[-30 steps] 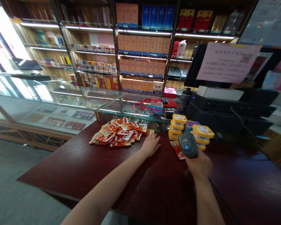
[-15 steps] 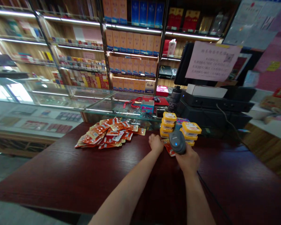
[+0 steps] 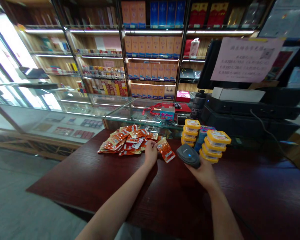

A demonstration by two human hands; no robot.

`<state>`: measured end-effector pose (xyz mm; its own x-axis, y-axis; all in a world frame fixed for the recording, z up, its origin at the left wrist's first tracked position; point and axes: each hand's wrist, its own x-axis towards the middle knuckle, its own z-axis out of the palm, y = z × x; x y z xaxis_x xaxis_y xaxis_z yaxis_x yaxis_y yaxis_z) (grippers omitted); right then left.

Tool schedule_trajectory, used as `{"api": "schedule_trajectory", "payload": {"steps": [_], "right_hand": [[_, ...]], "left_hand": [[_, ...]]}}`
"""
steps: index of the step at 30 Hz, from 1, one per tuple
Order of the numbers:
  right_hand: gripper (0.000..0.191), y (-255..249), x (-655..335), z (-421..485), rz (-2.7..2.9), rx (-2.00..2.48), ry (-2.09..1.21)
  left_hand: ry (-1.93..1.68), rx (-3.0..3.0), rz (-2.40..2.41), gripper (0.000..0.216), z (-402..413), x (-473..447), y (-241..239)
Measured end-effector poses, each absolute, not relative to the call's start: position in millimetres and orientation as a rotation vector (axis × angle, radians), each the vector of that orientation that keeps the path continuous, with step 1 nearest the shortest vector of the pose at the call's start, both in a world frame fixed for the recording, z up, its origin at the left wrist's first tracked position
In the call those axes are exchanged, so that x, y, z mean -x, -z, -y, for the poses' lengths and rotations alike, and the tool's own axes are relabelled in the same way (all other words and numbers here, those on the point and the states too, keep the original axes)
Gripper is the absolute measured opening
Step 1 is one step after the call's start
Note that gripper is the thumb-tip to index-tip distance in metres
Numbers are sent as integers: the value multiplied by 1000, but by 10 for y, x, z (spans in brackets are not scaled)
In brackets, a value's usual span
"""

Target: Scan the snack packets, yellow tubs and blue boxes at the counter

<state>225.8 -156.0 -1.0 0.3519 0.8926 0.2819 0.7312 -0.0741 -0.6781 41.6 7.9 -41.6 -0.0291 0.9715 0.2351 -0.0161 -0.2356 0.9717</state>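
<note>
Near half of tabletop (image 3: pixel 90 180): bare dark wood, open passage from the front edge up to both hands.
Far left: heap of orange packets (image 3: pixel 125 141), low and spread, touching the left hand (image 3: pixel 150 154), which holds one packet (image 3: pixel 166 150).
Centre: narrow gap between that packet and the scanner (image 3: pixel 188 155) gripped in the right hand (image 3: pixel 202 170).
Far right: two stacks of yellow-lidded tubs (image 3: pixel 216 145), just behind the scanner; bare wood to their right.
Rear: glass counter (image 3: pixel 120 111) and black register (image 3: pixel 250 115) wall off the back edge.

Scanner (image 3: pixel 188 155) handle buried in right hand (image 3: pixel 203 172); sign (image 3: pixel 245 60) print unreadable.
</note>
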Motion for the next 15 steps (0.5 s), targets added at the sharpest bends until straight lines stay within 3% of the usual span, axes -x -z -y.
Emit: {"api": "schedule_trajectory", "payload": {"steps": [4,15], "right_hand": [[43,47,-2117,1537,1543,1607,-550],[41,103,-2083,1539,1541,1562,-610]], "left_hand": [[-1467,-1208,-1066,7,-9,-311,485],[-1499,-1199,-1063,12,-23,-318,561]]}}
